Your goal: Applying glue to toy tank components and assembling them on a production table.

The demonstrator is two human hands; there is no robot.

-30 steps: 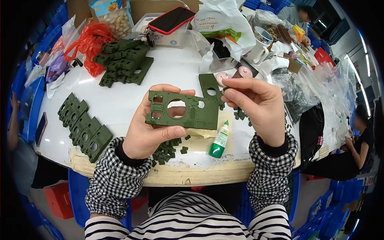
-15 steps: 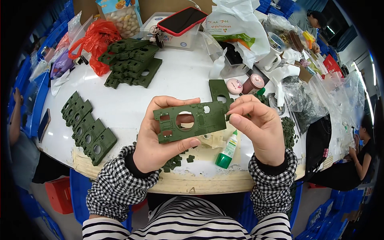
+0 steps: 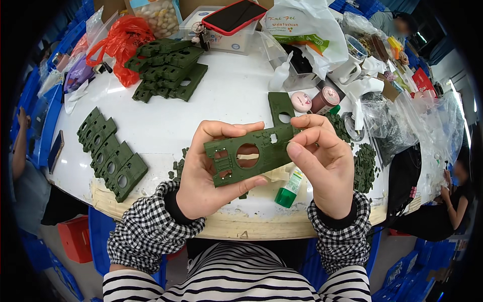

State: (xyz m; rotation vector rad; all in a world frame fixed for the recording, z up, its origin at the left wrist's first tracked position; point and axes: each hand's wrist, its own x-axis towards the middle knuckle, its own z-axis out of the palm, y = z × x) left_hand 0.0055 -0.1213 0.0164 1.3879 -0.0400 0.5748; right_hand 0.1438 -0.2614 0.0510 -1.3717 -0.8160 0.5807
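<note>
My left hand [image 3: 197,176] grips a dark green plastic model tank hull plate [image 3: 274,152] by its left end, thumb along the near edge and fingers at the far edge. The plate is tilted, its right end higher, with a large round hole and smaller cut-outs. At its right end, the fingertips of my right hand [image 3: 329,163] are pinched together against the edge; whatever they hold is hidden. Just beyond lies another green hull plate [image 3: 278,102]. Under my hands, a glue bottle with a green cap [image 3: 288,195] lies beside a partly hidden cream-coloured piece.
A row of green hull plates [image 3: 113,156] lies at left, a stack [image 3: 168,75] farther back. Small green parts [image 3: 366,168] are heaped at right. A red-edged phone [image 3: 234,17] rests on a clear box; bags [image 3: 307,30] and a dropper bottle [image 3: 279,75] stand behind. Other people sit nearby.
The hull plate has shifted slightly right and tilted, its right end now raised. My right fingertips have moved up against that end, covering more of it.
</note>
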